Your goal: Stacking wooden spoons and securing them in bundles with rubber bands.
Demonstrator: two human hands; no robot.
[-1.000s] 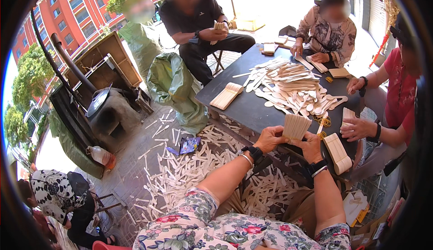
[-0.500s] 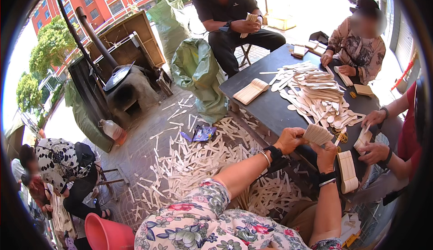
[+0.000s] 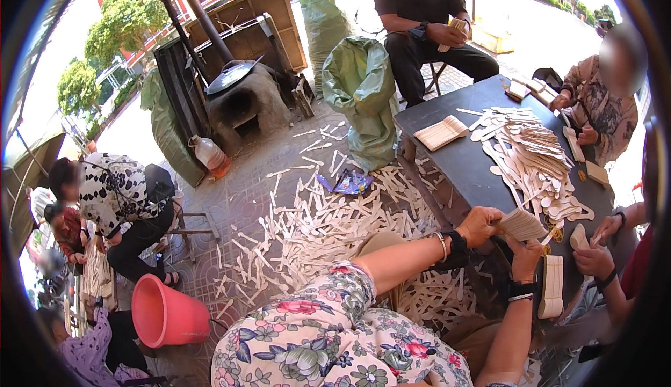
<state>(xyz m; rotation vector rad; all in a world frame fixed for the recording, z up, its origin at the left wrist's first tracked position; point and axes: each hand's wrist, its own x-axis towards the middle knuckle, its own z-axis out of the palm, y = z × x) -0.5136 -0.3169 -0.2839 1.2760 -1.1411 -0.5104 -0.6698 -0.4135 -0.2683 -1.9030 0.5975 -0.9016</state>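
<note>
My left hand [image 3: 481,226] and my right hand [image 3: 524,256] are closed around one fanned stack of wooden spoons [image 3: 523,224], held over the near edge of the dark table [image 3: 447,160]. A loose heap of wooden spoons [image 3: 535,153] lies just beyond them. Beside my right hand rests a neat bundle of wooden spoons [image 3: 551,287]. Another such bundle [image 3: 441,133] sits at the table's far left. Yellowish rubber bands [image 3: 556,234] lie close to the stack, partly covered.
Co-workers sit around the table; one at the right [image 3: 597,258] handles spoons near my right hand. Scattered spoons [image 3: 307,233] cover the ground on the left. A green sack [image 3: 360,100], a clay stove [image 3: 255,107] and a pink bucket [image 3: 168,311] stand farther left.
The view has swung left, so the scene sits farther right. Both my hands still hold the fanned stack. The co-worker's hands at the right have shifted around their spoons.
</note>
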